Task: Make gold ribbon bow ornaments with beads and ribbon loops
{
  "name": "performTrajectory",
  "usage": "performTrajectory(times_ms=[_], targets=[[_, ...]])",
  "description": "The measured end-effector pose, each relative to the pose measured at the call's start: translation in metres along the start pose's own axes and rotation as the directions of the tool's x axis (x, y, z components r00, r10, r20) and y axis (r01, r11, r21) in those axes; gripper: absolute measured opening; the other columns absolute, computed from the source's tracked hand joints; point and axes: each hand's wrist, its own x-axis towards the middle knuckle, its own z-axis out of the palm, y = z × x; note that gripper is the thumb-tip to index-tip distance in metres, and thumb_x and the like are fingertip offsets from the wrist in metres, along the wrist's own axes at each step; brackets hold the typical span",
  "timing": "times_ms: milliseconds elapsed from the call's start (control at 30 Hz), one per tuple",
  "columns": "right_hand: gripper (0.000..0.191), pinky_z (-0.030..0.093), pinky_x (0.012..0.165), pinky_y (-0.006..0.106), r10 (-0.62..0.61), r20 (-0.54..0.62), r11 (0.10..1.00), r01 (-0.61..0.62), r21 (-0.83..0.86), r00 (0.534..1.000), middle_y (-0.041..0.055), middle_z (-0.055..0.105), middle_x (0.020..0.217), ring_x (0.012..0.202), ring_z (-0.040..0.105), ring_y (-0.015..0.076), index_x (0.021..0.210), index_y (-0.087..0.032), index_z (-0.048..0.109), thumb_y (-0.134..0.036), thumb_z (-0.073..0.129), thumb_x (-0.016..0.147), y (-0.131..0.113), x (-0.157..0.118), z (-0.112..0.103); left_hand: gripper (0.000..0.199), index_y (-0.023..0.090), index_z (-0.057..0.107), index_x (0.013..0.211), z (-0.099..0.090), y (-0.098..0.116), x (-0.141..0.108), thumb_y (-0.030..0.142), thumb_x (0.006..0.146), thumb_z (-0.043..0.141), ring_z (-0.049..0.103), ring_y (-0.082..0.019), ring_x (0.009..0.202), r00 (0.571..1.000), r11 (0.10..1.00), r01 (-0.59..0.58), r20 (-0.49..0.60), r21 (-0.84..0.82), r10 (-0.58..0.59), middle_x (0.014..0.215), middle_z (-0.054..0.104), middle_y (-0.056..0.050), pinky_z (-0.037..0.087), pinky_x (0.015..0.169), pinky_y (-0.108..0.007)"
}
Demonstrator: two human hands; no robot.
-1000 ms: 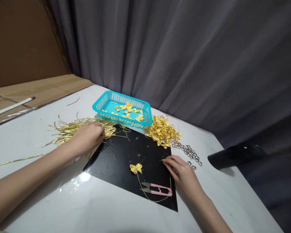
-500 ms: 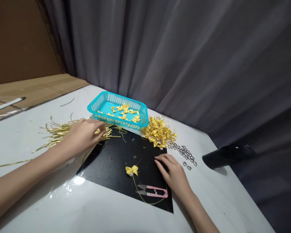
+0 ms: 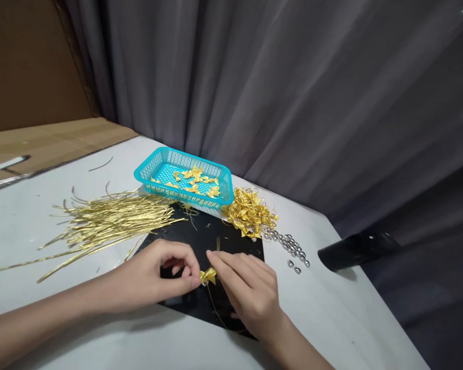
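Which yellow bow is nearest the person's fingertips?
The single bow between the left hand and right hand, over the black mat. The other visible bows lie farther off, in the blue basket or the heap beside it.

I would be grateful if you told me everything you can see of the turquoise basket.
The basket is shallow and rectangular, with rounded corners, a smooth rim and openwork walls and base; it looks like plastic. It sits upright towards the back of the white table, below the grey curtain. Small yellow bows lie scattered inside, with much of the base showing. Gold strands reach its near side, and a heap of yellow ribbon lies by its right end. Neither hand touches it.
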Motion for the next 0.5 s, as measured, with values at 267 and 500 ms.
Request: performTrajectory(times_ms=[267,500], targets=[[0.032,0.057,0.076,0.027,0.142,0.035,0.982,-0.145,0.119,0.989,0.013,0.068,0.109,0.094,0.067,0.0189,0.119,-0.013,0.061,-0.01,0.049,0.089,0.0,0.0,-0.001,0.035,0.017,0.058,0.082,0.003,-0.003,-0.003,0.052,0.085,0.058,0.035,-0.004,0.033,0.967,0.909,0.238,0.172,-0.342,-0.189,0.047,0.058,0.005,0.024,0.037,-0.016],[0.025,0.059,0.079,0.029,-0.022,-0.086,0.991,0.033,0.127,0.996,0.0162,0.072,0.098,0.092,0.068,0.0199,0.107,-0.004,0.067,-0.008,0.047,0.093,0.002,0.002,-0.008,0.039,0.017,0.05,0.08,0.016,-0.003,-0.005,0.055,0.083,0.061,0.06,-0.009,0.043,0.963,0.828,0.251,0.212,-0.502,-0.164,0.071,0.073,-0.004,0.037,0.042,-0.015]])
